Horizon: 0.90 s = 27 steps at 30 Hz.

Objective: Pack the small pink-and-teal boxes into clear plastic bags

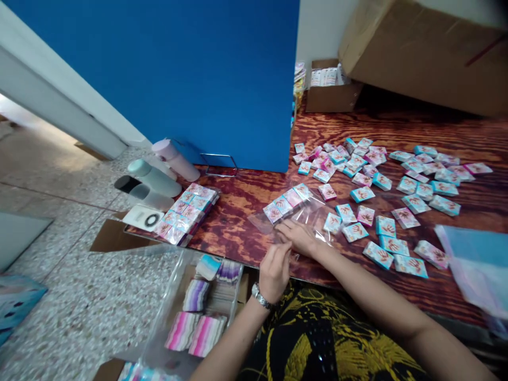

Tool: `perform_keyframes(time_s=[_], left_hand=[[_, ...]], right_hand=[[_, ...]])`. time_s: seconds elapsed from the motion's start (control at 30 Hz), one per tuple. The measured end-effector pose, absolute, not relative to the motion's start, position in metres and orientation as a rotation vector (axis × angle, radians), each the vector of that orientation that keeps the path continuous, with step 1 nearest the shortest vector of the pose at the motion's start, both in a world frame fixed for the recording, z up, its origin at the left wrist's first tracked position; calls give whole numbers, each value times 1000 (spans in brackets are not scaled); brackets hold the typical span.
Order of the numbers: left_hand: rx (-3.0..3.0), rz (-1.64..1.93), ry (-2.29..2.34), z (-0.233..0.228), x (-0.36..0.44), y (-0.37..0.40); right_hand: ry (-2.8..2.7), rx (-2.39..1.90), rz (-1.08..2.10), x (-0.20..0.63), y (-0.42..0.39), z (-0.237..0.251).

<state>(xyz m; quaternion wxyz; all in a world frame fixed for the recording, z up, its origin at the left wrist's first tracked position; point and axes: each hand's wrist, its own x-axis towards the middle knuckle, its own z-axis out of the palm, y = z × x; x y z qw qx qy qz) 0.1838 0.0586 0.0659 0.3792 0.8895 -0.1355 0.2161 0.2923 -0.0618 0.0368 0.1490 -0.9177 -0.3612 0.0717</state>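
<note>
Here, clear bag (296, 211) under right hand (296, 236), beside left hand (273, 271).

The print on the small packets (381, 182) is blurred; the cardboard box (428, 53) is cut off far right.

Table top (246, 206): glossy varnished wood, strong dark grain. On it, just under the hands, a clear plastic bag (305, 214) — thin, shiny, crinkled — holding small packets (286, 202) in glossy film. Loose packets (381, 185) right of the bag, same slick wrap. Behind the bag, a blue panel (198, 74), matt and smooth. Cardboard box (420, 47) far back-right of the bag: matt brown paperboard. Left wrist: metal watch band (260, 297), polished. Floor (71, 296) left of the table — speckled terrazzo, smooth.
</note>
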Motion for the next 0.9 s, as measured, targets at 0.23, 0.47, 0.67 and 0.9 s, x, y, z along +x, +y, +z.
perform_keyframes(time_s=[0.23,0.47,0.67,0.9], left_hand=[[2385,600,-410,58,193,72],[2534,682,-552,79,199,77],[2395,677,-823,99,202,31],[2451,458,-907,81,198,2]], right_hand=[[-1025,-2516,138,293,-79,62],[-631,-2706,-12,264,-215,78],[-695,-3013,185,323,-282,59],[-920,-2923,346,338,-290,51]])
